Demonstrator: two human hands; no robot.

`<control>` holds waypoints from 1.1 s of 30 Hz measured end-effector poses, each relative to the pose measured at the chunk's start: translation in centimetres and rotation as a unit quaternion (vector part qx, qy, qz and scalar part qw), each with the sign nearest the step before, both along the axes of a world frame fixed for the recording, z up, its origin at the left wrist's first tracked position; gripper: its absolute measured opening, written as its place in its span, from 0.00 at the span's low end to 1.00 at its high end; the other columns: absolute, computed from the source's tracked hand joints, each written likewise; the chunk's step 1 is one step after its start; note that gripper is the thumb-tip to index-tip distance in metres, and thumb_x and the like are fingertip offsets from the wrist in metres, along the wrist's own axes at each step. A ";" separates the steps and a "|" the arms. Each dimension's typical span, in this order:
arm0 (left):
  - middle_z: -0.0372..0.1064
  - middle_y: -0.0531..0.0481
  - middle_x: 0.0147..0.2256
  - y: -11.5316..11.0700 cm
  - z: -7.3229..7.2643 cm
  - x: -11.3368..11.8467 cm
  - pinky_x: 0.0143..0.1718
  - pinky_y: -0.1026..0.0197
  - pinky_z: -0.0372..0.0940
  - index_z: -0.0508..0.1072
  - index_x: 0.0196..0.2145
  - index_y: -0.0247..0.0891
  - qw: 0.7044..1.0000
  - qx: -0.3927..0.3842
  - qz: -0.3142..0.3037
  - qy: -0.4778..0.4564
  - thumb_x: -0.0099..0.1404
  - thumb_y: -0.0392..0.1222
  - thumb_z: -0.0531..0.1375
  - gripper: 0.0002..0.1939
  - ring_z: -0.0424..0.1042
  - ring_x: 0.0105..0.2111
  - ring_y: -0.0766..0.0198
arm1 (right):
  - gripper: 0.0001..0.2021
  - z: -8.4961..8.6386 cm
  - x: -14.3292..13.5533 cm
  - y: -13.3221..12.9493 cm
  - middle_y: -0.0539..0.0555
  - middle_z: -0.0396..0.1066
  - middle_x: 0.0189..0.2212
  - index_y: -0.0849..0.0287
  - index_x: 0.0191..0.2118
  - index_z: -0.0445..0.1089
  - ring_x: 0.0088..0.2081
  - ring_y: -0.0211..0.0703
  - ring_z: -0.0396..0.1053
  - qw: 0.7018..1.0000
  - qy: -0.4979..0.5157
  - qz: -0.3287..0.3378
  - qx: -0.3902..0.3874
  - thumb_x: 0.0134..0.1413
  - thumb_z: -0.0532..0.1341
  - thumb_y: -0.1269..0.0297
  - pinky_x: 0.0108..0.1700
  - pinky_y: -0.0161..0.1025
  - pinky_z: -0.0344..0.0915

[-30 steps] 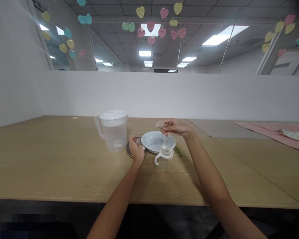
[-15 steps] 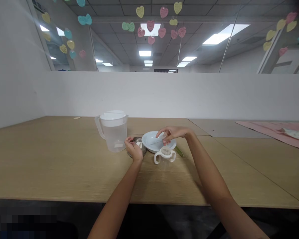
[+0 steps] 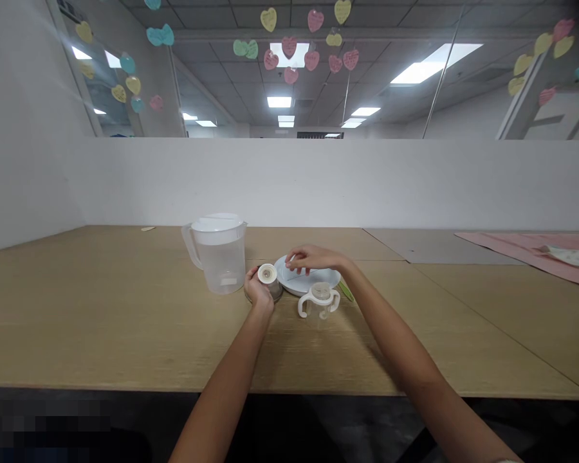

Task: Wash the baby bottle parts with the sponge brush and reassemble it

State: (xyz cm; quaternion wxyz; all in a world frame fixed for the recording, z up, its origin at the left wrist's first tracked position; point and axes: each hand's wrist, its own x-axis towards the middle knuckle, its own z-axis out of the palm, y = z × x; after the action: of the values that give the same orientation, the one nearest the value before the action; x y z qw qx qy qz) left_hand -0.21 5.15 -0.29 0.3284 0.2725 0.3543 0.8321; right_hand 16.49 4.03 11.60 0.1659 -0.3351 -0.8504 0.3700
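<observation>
My left hand is closed round a round white lid, tilted toward me above a metal bowl. Over the pale blue plate hovers my right hand, its fingers bent downward and apart, with nothing visible in them. A clear cup with two white handles stands in front of the plate. Something green lies at the plate's right side.
A translucent lidded pitcher stands left of the bowl. At the far right a pink cloth covers part of the table. A small flat piece lies at the back left.
My right hand has moved left over the plate, and the clear item in its fingers no longer shows. The white lid in my left hand has turned so its round face shows.
</observation>
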 end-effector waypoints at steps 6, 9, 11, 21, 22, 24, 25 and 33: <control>0.66 0.52 0.24 -0.1 0.5 0.6 0.32 0.61 0.63 0.65 0.28 0.36 0.997 -0.002 -0.077 -0.027 0.49 0.45 0.56 0.11 0.69 0.26 0.65 | 0.20 -1.8 -3.0 -0.1 0.53 0.71 0.28 0.61 0.42 0.69 0.27 0.34 0.68 0.999 0.041 -0.004 0.030 0.47 0.63 0.52 0.24 0.28 0.65; 0.67 0.51 0.25 -0.7 0.8 1.1 0.32 0.61 0.63 0.67 0.30 0.35 0.995 0.008 -0.099 -0.008 0.49 0.45 0.57 0.12 0.69 0.26 0.65 | 0.19 -2.1 -3.0 0.3 0.52 0.70 0.25 0.63 0.40 0.69 0.25 0.33 0.67 0.997 0.062 -0.009 0.035 0.48 0.63 0.53 0.23 0.28 0.65; 0.68 0.51 0.26 -1.1 1.0 1.3 0.33 0.62 0.63 0.68 0.30 0.35 0.995 0.017 -0.096 0.033 0.50 0.46 0.58 0.12 0.69 0.28 0.65 | 0.17 -2.1 -2.9 0.7 0.52 0.70 0.24 0.65 0.37 0.70 0.24 0.33 0.67 0.997 0.067 -0.014 0.040 0.48 0.62 0.53 0.23 0.28 0.65; 0.70 0.49 0.34 -4.0 1.4 1.3 0.43 0.61 0.60 0.72 0.35 0.40 0.918 0.017 0.097 0.383 0.63 0.50 0.52 0.14 0.67 0.38 0.61 | 0.13 -1.4 -2.6 0.4 0.51 0.67 0.25 0.64 0.35 0.68 0.24 0.32 0.63 0.987 0.082 -0.078 0.117 0.50 0.61 0.58 0.21 0.27 0.60; 0.70 0.49 0.34 -4.1 1.5 1.4 0.43 0.61 0.61 0.72 0.35 0.40 0.915 0.015 0.108 0.389 0.63 0.50 0.52 0.14 0.67 0.37 0.61 | 0.12 -1.3 -2.6 0.3 0.51 0.67 0.25 0.64 0.35 0.68 0.24 0.31 0.63 0.985 0.076 -0.080 0.134 0.50 0.61 0.59 0.22 0.27 0.59; 0.70 0.48 0.33 -4.3 1.6 1.4 0.42 0.61 0.62 0.73 0.36 0.40 0.916 0.010 0.106 0.386 0.63 0.49 0.52 0.14 0.68 0.36 0.61 | 0.10 -1.2 -2.7 0.0 0.49 0.66 0.24 0.64 0.34 0.68 0.24 0.31 0.61 0.977 0.054 -0.090 0.187 0.49 0.60 0.62 0.24 0.27 0.57; 0.71 0.48 0.33 -4.3 1.7 1.5 0.41 0.61 0.62 0.73 0.36 0.39 0.919 0.009 0.099 0.382 0.63 0.49 0.52 0.14 0.68 0.36 0.61 | 0.08 -1.1 -2.7 -0.1 0.49 0.66 0.23 0.64 0.33 0.68 0.25 0.31 0.60 0.971 0.041 -0.097 0.215 0.49 0.61 0.63 0.25 0.28 0.56; 0.73 0.47 0.36 -4.0 1.4 1.6 0.42 0.60 0.63 0.72 0.39 0.39 0.933 0.012 0.072 0.354 0.62 0.48 0.54 0.13 0.70 0.37 0.61 | 0.13 -0.7 -2.3 -0.6 0.49 0.66 0.26 0.62 0.35 0.66 0.23 0.31 0.62 0.988 0.033 -0.073 0.132 0.50 0.61 0.56 0.23 0.28 0.57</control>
State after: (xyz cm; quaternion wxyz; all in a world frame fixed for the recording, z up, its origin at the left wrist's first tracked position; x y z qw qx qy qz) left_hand 1.39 1.13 1.10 0.1180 0.5268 0.4563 0.7073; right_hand 14.21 3.47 10.87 0.2636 -0.3594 -0.8589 0.2522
